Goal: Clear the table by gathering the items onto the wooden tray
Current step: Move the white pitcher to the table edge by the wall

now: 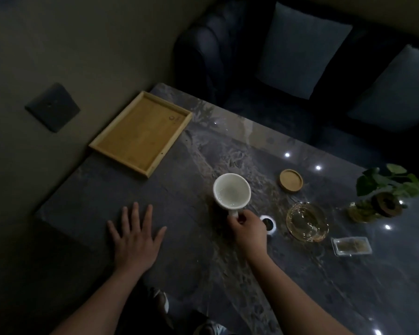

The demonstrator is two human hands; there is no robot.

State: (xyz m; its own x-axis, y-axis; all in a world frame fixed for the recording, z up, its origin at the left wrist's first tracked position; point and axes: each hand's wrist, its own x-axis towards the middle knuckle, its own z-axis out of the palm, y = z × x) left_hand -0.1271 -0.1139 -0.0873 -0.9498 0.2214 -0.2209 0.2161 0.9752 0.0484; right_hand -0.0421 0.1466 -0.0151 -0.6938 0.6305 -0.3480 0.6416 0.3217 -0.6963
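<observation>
An empty wooden tray (140,132) lies at the far left corner of the dark marble table (228,151). My right hand (248,229) grips the handle of a white mug (231,191) near the table's middle; the mug looks empty. My left hand (136,235) rests flat on the table with fingers spread, holding nothing. Right of the mug sit a round wooden coaster (291,180), a small white ring-shaped item (269,223), an amber glass dish (307,222) and a clear plastic packet (351,246).
A small potted plant (385,189) stands at the right edge of the table. A dark sofa (240,56) with two cushions runs behind the table. A wall with a dark switch plate (52,107) is on the left. My shoes show below the table's near edge.
</observation>
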